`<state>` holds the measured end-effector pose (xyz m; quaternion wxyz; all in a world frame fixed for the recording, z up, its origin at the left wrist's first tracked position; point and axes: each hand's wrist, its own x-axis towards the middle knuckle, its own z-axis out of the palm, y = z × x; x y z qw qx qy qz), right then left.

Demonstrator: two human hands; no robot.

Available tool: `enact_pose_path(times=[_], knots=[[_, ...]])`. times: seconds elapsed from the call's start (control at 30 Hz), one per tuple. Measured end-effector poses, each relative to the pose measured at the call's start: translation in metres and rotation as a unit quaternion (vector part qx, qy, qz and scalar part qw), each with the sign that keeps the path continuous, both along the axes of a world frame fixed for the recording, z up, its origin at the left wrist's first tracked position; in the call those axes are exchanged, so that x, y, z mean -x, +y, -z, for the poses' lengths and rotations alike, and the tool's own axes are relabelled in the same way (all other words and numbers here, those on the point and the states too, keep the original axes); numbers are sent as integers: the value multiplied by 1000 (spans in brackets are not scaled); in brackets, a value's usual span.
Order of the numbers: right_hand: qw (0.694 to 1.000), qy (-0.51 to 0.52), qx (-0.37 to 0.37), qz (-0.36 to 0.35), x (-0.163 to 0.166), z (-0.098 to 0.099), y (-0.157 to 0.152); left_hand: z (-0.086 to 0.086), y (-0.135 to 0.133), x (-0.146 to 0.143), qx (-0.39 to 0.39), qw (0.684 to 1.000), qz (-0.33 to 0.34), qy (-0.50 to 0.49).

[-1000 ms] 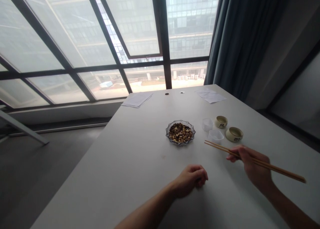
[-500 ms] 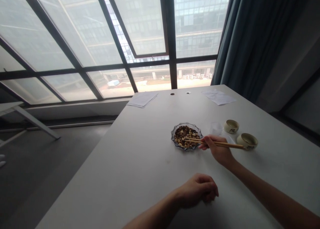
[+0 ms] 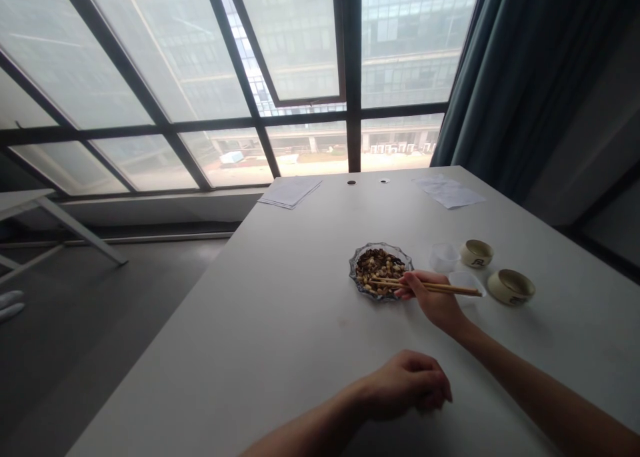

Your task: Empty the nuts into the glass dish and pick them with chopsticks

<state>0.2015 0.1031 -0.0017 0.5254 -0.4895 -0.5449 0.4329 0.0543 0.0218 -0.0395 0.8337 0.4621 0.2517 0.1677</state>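
The right hand [image 3: 434, 305] is closing its fingers and thumb around a pair of wooden chopsticks [image 3: 450, 288], and it is now reaching in beside the glass bowl [image 3: 353, 270], whereas a second ago it was staying back near the ceramic cups with the tips well apart from the bowl. The tips are now dipping among the mixed nuts [image 3: 376, 260], much as half a second ago; whether they are pinching a piece is too small to tell. The bowl is sitting on the white counter [image 3: 270, 324], to the left of the cups.

The left hand [image 3: 413, 384] is still resting near the front, its fingers curling into a loose fist with nothing showing in it.

The back ends of the chopsticks are now passing over the near plastic tub [image 3: 465, 278], no longer overlapping the near ceramic cup [image 3: 511, 288] as half a second ago. The far plastic tub [image 3: 443, 258] is standing just beside the far ceramic cup [image 3: 477, 254]. Papers [image 3: 291, 192] are lying toward the window, and the whole view is shifting, leaving these things farther right in the picture.
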Motion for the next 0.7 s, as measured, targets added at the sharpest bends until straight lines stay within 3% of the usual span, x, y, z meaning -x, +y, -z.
enact_pose_path(times=[0.33,0.7], knots=[[998,35,1,50,1,-1,-4,-4,1,-1,-8,1000,-2,10],[999,20,19,17,-11,2,-9,-3,0,0,-9,1000,2,9]])
